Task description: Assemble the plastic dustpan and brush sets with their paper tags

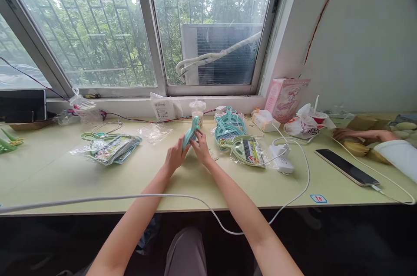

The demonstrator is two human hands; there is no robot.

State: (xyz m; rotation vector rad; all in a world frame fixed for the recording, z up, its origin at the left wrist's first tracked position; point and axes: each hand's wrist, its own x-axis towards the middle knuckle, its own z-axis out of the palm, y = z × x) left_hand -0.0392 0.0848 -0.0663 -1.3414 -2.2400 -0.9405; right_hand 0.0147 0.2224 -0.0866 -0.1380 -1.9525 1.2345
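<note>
A teal plastic piece with a looped handle stands on edge at the middle of the table, between my hands. My left hand grips its lower left side. Against its right side, my right hand presses with bent fingers. To the right lie teal dustpan-shaped pieces and a green one with a dark brush and a printed card. Bagged green and teal sets with printed cards are stacked to the left.
A white cable crosses the front near my forearms. Right of centre are a power strip, a tissue box and a phone. Another person's hand rests at the far right. A lidded cup stands by the window.
</note>
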